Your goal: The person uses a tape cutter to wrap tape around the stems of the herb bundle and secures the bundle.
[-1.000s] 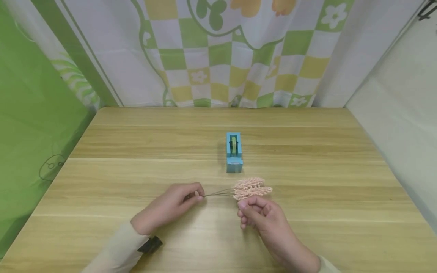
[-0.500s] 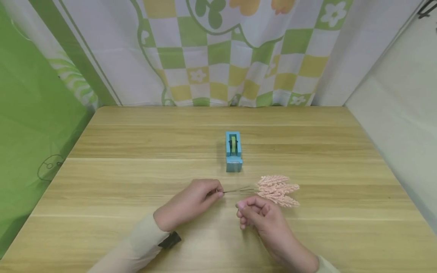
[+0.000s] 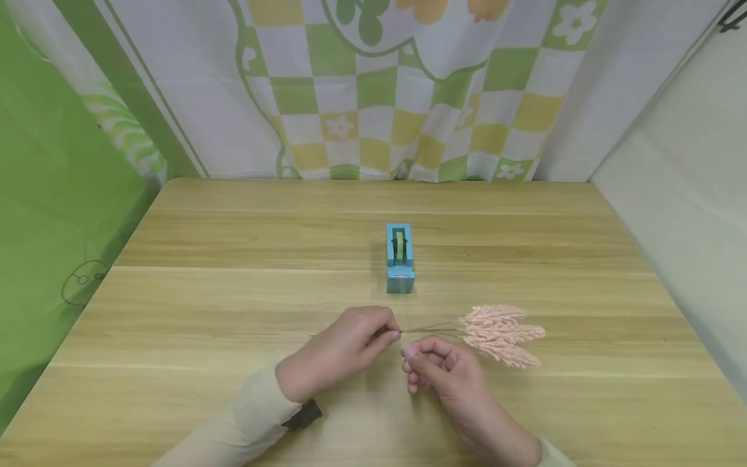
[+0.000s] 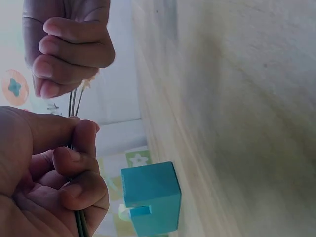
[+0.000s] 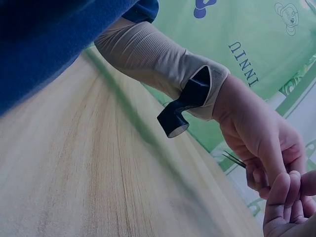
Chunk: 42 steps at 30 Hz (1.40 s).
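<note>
A bunch of pink artificial flower sprigs [image 3: 502, 334] on thin wire stems [image 3: 428, 329] lies just above the wooden table [image 3: 233, 292], heads pointing right. My left hand [image 3: 393, 333] pinches the stems near their left end between thumb and fingers; the left wrist view shows this pinch [image 4: 74, 148] with the stems [image 4: 74, 103] running up from it. My right hand [image 3: 428, 360] hovers just below the stems, fingers curled, with nothing seen in it. In the left wrist view the right hand [image 4: 69, 54] is a loose fist beside the stems. A blue tape dispenser [image 3: 400, 258] stands behind both hands.
A checked green, yellow and white curtain [image 3: 379, 97] hangs behind the table, with a green sheet [image 3: 52, 194] on the left and a pale wall on the right. A black strap [image 5: 185, 106] sits on my left wrist. The dispenser [image 4: 150, 197] is near the left hand.
My left hand has carried the sprigs to the right, so the flower heads now lie right of my right hand. My right hand has stayed almost still.
</note>
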{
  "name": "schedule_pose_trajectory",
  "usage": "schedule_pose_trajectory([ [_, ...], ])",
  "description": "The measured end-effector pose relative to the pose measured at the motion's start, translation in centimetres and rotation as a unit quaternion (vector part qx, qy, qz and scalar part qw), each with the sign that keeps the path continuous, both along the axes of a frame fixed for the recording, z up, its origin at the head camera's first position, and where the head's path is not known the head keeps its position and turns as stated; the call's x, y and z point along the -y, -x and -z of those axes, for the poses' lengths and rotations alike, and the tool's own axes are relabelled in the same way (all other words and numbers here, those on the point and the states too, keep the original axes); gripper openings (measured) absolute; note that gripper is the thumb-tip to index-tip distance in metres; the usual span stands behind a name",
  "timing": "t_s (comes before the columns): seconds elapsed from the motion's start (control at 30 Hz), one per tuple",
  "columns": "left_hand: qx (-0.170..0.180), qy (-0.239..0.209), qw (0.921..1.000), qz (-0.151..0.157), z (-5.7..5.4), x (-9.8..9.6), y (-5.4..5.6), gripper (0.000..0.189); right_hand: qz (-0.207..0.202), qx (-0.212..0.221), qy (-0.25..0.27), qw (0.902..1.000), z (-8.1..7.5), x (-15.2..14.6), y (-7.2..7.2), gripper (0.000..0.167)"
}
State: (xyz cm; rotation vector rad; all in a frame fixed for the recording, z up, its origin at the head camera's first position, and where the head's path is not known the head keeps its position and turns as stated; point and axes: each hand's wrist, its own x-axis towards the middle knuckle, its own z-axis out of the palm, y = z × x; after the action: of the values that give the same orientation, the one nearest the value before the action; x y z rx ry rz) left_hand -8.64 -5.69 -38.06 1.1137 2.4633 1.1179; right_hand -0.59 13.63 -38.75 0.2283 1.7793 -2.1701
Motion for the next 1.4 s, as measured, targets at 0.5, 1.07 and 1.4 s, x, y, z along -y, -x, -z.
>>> schedule_pose_trajectory([
  [0.5, -0.031, 0.001, 0.9994, 0.012, -0.7, -0.2, -0.6, 0.009, 0.005, -0.001, -0.001, 1.0000, 0.3, 0.0, 0.0, 0.003],
  [1.07, -0.026, -0.013, 0.9995, 0.016, -0.8, 0.0, -0.7, 0.009, 0.033, 0.008, -0.043, 0.9985, 0.8, 0.3, 0.4, 0.024],
  [1.4, -0.037, -0.024, 0.9988, 0.019, -0.7, 0.1, -0.7, 0.010, 0.058, 0.032, -0.060, 0.9960, 1.1, 0.8, 1.2, 0.028],
])
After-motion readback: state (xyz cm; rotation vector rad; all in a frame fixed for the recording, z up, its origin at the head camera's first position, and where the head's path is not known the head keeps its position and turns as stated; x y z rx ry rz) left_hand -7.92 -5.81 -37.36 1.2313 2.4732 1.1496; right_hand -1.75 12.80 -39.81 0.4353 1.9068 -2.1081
